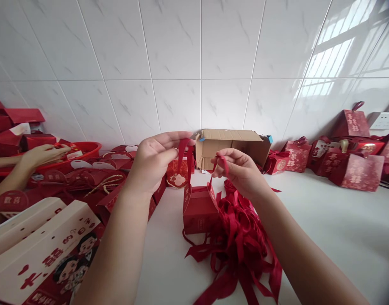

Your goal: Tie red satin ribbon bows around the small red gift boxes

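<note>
Between my hands stands a small red gift box [201, 212] on the white table, its top part folded up. A red ribbon [189, 163] rises from the box's left side to my left hand [158, 159], which pinches it between thumb and fingers. On the other side my right hand [237, 169] grips the ribbon's other end, looped over the fingers. Below my right hand lies a tangled heap of red ribbons [242, 237], touching the box's right side. How the ribbon runs through the box top is hard to make out.
An open cardboard box [232, 148] stands against the tiled wall. Finished-looking red boxes [356, 171] line the right. At left are flat printed cartons [38, 258], piled red boxes, and a red basin [94, 148] with another person's hand [43, 154] over it.
</note>
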A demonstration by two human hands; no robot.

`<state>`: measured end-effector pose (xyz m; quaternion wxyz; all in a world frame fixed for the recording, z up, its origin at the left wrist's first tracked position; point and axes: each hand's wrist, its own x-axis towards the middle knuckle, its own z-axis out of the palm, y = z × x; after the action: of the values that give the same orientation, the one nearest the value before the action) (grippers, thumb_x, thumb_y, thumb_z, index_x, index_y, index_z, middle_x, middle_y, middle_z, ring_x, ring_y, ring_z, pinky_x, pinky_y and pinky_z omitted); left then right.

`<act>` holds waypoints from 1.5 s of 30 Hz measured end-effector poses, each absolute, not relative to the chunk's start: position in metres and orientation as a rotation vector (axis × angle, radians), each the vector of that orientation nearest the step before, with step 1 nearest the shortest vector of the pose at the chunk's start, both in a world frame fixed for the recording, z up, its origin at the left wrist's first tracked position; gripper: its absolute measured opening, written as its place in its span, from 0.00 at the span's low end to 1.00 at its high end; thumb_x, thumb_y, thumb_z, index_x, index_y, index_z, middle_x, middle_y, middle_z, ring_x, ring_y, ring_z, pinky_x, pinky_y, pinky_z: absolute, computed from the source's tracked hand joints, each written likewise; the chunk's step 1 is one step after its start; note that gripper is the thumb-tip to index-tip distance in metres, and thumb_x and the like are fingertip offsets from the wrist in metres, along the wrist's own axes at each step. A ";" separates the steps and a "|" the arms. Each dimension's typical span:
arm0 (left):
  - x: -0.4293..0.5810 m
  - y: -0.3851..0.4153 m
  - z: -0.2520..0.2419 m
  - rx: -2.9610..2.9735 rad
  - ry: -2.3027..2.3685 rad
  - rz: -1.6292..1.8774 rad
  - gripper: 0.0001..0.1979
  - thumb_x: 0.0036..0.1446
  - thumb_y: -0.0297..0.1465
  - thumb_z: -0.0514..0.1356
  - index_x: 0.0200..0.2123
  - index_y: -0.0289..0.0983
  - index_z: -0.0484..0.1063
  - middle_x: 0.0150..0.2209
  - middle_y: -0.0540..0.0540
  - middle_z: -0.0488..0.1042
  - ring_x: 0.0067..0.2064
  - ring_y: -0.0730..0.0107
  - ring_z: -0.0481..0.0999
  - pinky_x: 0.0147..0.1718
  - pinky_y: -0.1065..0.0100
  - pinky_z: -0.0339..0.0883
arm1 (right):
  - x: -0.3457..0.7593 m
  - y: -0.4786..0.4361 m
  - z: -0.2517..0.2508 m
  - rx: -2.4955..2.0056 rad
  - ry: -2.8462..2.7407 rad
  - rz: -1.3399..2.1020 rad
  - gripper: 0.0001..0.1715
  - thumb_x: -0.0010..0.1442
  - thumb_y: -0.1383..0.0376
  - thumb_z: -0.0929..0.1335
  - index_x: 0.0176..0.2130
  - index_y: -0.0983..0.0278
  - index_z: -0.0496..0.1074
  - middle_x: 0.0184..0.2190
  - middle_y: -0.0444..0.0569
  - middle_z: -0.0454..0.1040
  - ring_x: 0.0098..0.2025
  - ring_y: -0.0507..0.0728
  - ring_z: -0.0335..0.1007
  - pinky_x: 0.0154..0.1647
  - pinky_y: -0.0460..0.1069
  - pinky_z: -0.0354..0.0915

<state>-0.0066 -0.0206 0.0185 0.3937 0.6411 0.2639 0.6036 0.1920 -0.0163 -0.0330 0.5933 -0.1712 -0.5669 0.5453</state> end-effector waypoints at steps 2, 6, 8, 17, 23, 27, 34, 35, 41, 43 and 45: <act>-0.005 -0.019 0.018 1.642 0.679 1.528 0.13 0.46 0.24 0.64 0.38 0.36 0.77 0.36 0.46 0.79 0.39 0.69 0.77 0.39 0.69 0.71 | 0.192 -0.018 -0.031 -0.449 -1.269 1.161 0.06 0.52 0.62 0.73 0.30 0.62 0.74 0.24 0.42 0.73 0.21 0.47 0.67 0.26 0.44 0.65; -0.002 -0.020 0.020 1.640 0.669 1.612 0.08 0.51 0.33 0.63 0.32 0.34 0.78 0.31 0.46 0.77 0.36 0.70 0.76 0.37 0.70 0.69 | 0.193 -0.022 -0.025 -0.530 -1.175 0.954 0.09 0.51 0.60 0.73 0.26 0.63 0.75 0.17 0.39 0.65 0.21 0.45 0.60 0.23 0.42 0.59; -0.002 -0.019 0.021 1.626 0.665 1.662 0.09 0.53 0.35 0.62 0.30 0.35 0.77 0.28 0.47 0.75 0.33 0.73 0.74 0.34 0.72 0.68 | 0.193 -0.024 -0.023 -0.548 -1.157 0.902 0.08 0.50 0.60 0.74 0.27 0.63 0.75 0.18 0.40 0.66 0.22 0.46 0.60 0.24 0.42 0.59; 0.000 -0.017 0.025 1.445 0.504 1.670 0.14 0.57 0.36 0.57 0.23 0.37 0.62 0.27 0.49 0.65 0.29 0.75 0.67 0.27 0.73 0.64 | 0.193 -0.027 -0.015 -0.614 -1.147 0.818 0.13 0.52 0.57 0.72 0.26 0.64 0.74 0.15 0.40 0.62 0.18 0.46 0.56 0.20 0.43 0.53; 0.001 -0.027 0.029 1.445 0.495 1.562 0.10 0.53 0.28 0.58 0.24 0.36 0.59 0.22 0.55 0.52 0.20 0.82 0.54 0.17 0.76 0.49 | 0.192 -0.026 -0.015 -0.665 -1.165 0.789 0.14 0.52 0.55 0.72 0.26 0.63 0.74 0.15 0.40 0.61 0.19 0.46 0.55 0.20 0.44 0.53; 0.001 -0.029 0.029 1.430 0.535 1.632 0.03 0.54 0.26 0.55 0.32 0.39 0.61 0.22 0.56 0.54 0.18 0.83 0.52 0.16 0.76 0.45 | 0.189 -0.026 -0.013 -0.689 -1.198 0.743 0.14 0.51 0.55 0.72 0.27 0.64 0.75 0.16 0.41 0.63 0.19 0.47 0.55 0.20 0.43 0.53; 0.005 -0.028 0.028 1.380 0.499 1.666 0.14 0.58 0.35 0.55 0.26 0.39 0.51 0.21 0.57 0.56 0.15 0.84 0.49 0.14 0.76 0.41 | 0.182 -0.027 -0.002 -0.792 -1.302 0.692 0.16 0.52 0.54 0.72 0.26 0.66 0.74 0.15 0.41 0.62 0.18 0.46 0.53 0.18 0.43 0.51; 0.006 -0.028 0.028 1.387 0.486 1.666 0.14 0.58 0.36 0.55 0.26 0.39 0.51 0.21 0.56 0.57 0.15 0.84 0.49 0.14 0.76 0.41 | 0.181 -0.027 -0.001 -0.792 -1.302 0.694 0.16 0.52 0.55 0.72 0.26 0.66 0.74 0.15 0.41 0.62 0.18 0.46 0.53 0.18 0.43 0.51; 0.009 -0.027 0.026 1.412 0.418 1.752 0.17 0.56 0.40 0.57 0.25 0.40 0.52 0.21 0.55 0.58 0.15 0.83 0.49 0.15 0.73 0.40 | 0.176 -0.027 -0.001 -0.687 -1.248 0.752 0.10 0.52 0.59 0.71 0.27 0.64 0.76 0.17 0.41 0.65 0.19 0.47 0.57 0.19 0.43 0.55; 0.009 -0.027 0.026 1.390 0.424 1.743 0.17 0.56 0.43 0.55 0.25 0.40 0.53 0.20 0.55 0.58 0.14 0.83 0.48 0.15 0.72 0.39 | 0.176 -0.024 -0.002 -0.640 -1.240 0.791 0.07 0.52 0.62 0.71 0.28 0.64 0.77 0.19 0.43 0.67 0.22 0.48 0.61 0.22 0.44 0.59; 0.008 -0.027 0.026 1.381 0.445 1.739 0.17 0.56 0.45 0.54 0.25 0.40 0.54 0.19 0.55 0.57 0.14 0.82 0.47 0.16 0.71 0.39 | 0.176 -0.022 -0.002 -0.599 -1.236 0.813 0.06 0.53 0.65 0.69 0.28 0.64 0.77 0.21 0.44 0.69 0.23 0.48 0.62 0.26 0.45 0.63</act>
<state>0.0081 -0.0268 0.0260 0.4246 0.5523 0.1778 0.6951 0.1755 -0.0220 -0.0021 0.6983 -0.2685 -0.5544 0.3646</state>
